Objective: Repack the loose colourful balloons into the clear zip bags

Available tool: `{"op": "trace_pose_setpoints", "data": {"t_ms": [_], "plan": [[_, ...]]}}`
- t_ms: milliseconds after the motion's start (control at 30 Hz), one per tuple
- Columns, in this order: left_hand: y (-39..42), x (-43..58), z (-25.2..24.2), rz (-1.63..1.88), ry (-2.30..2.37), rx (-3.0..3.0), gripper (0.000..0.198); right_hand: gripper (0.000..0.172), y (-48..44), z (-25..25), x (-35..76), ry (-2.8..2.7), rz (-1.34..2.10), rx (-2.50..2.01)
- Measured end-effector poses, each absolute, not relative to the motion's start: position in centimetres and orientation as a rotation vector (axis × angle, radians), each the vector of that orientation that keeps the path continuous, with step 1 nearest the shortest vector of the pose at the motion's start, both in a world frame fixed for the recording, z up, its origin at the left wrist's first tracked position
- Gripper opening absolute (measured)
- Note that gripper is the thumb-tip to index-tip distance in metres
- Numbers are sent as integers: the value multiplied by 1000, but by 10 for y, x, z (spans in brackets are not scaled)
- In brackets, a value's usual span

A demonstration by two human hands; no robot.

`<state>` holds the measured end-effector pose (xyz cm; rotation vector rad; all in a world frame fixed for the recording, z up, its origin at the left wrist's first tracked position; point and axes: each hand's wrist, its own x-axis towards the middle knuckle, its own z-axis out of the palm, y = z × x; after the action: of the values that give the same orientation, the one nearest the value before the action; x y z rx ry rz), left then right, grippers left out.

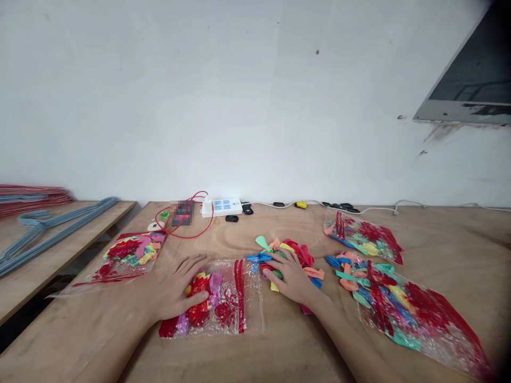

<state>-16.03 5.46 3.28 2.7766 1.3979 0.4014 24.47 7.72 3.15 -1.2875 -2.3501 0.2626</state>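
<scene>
Spread open, palm down, on a clear plastic bag [250, 298] printed with red: the left hand [175, 284], gripping nothing, with deflated latex balloons [215, 284] showing through the film just beside the fingers. Curved loosely over a heap of loose balloons [303, 255] next to that bag: the right hand [289, 276], its fingertips [268, 274] down among them; whether closed on any, impossible to tell. Judged light, soft, stretchy and rather slippery, so best pinched singly at the neck, not scooped; the thin bag likely crinkly and easiest taken by an edge. Lying nearby: a second filled bag [128, 255] to the left, two more [361, 234] to the right. Farther back on the plywood table [459, 239], a white power strip [221, 207], a looped red wire [195, 226] and a pixelated patch [182, 213]. Off to the left, blue wire hangers [51, 234] on a lower board. No brand or writing legible; the strip's markings too small to read.
</scene>
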Motion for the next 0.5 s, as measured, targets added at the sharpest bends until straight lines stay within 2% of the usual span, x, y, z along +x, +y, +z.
{"op": "trace_pose_setpoints", "data": {"t_ms": [233,400,500], "plan": [[55,-159,33,445,1346,2774,77,37,82,20,247,-1991,446,-1156],[56,-159,32,431,1336,2743,77,59,69,35,245,-1563,748,-1183],[55,-158,34,446,1333,2740,77,64,60,52,244,-1483,940,-1202]]}}
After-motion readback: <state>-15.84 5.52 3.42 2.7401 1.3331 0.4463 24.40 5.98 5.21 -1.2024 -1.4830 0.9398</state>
